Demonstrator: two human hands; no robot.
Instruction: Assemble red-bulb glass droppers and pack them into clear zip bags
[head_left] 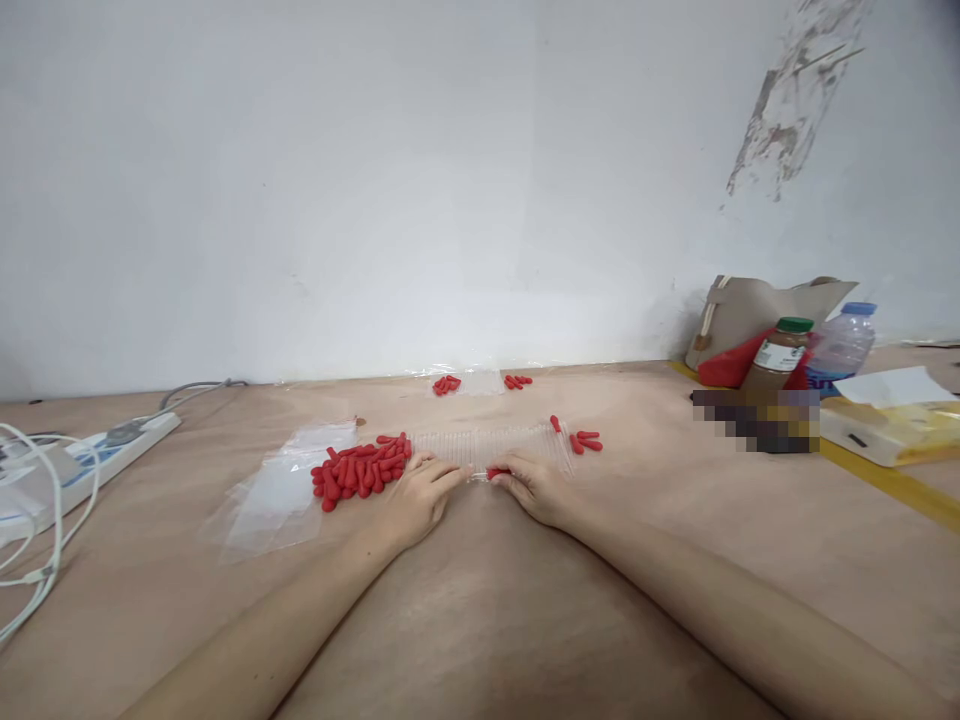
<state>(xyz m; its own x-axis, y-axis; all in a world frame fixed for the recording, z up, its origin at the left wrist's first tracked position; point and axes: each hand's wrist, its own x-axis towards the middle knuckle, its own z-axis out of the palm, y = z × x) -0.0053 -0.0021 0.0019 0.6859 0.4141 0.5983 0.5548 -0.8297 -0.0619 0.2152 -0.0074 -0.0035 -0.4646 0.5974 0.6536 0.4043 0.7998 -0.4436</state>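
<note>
My right hand is closed, with a red rubber bulb pinched between thumb and fingers. Opposite it, my left hand has its fingertips together at the end of a thin clear tube, which points toward the bulb. Just beyond both hands lies a row of clear tubes side by side. A heap of red bulbs is left of my left hand, partly on clear plastic bags. A few loose red bulbs lie at the right end of the row.
Near the wall sits a clear pack with red bulbs on both sides. A white power strip with cables is at left. At right stand a green-capped bottle, a clear water bottle, a grey bag and a yellow package.
</note>
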